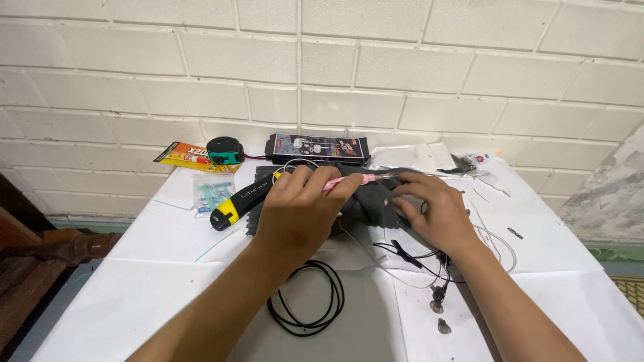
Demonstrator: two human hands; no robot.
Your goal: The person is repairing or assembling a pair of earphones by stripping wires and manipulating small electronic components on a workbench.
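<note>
Pink tool gripped over a grey cloth, thin wires spread on a white-covered table.

Left hand [298,201] clamped on a slim pink tool [349,181], tip aimed toward 3 o'clock just above the grey cloth [365,204] at table centre; right hand [436,214] pressed flat, fingers together, on the cloth's 3 o'clock edge, nothing clasped. Likely light and stiff, that pink tool, best pinched mid-shaft as now; soft and apt to slide, the cloth. Probably fragile: thin white wire [493,234] and black earphone cable [416,258] at 5 o'clock, easily snagged by a wrist. Coiled black cord [308,312] at 6 o'clock, black-and-yellow screwdriver [235,204] at 9 o'clock, tape measure [225,151] and dark package [318,147] crowding 12 o'clock by the brick wall. Open room mostly at 7 o'clock on the white sheet [134,281]; table edge near at 3 o'clock.
</note>
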